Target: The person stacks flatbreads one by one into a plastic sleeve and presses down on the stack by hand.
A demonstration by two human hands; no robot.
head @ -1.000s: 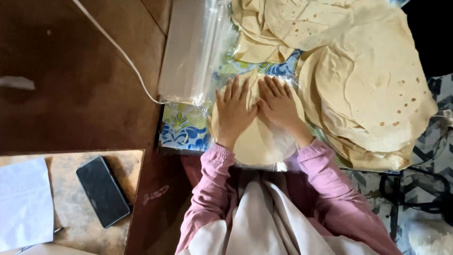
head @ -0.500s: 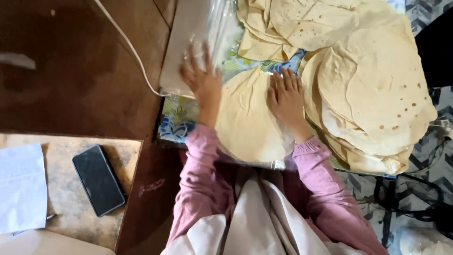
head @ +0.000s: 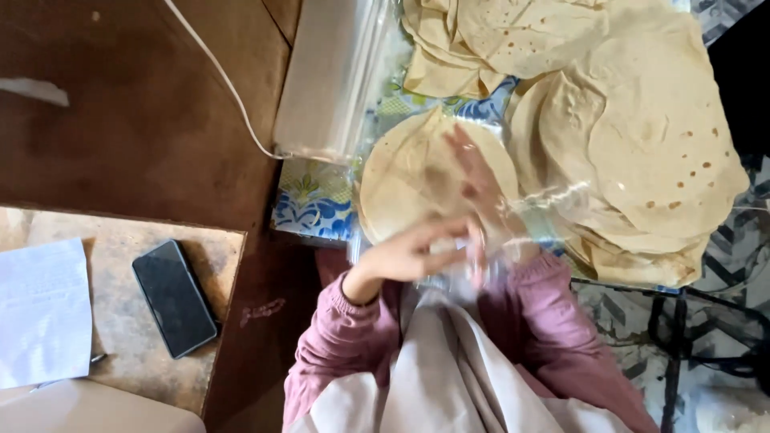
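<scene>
One small stack of round flatbreads [head: 417,172] lies at the near edge of the patterned surface [head: 309,204], just in front of the person. A clear plastic bag [head: 513,220] is raised over it; the left hand [head: 409,252] pinches the bag's near edge with its fingers closed on the film, and the right hand [head: 477,180] shows blurred through the plastic, its grip impossible to tell. The flatbreads look thin, soft and light, likely to fold or tear, so they seem best lifted from beneath with flat palms. Larger piles of flatbreads [head: 642,136] cover the far and right side, bagged packs [head: 333,76] sit left, and a phone [head: 174,297] lies on a lower ledge.
</scene>
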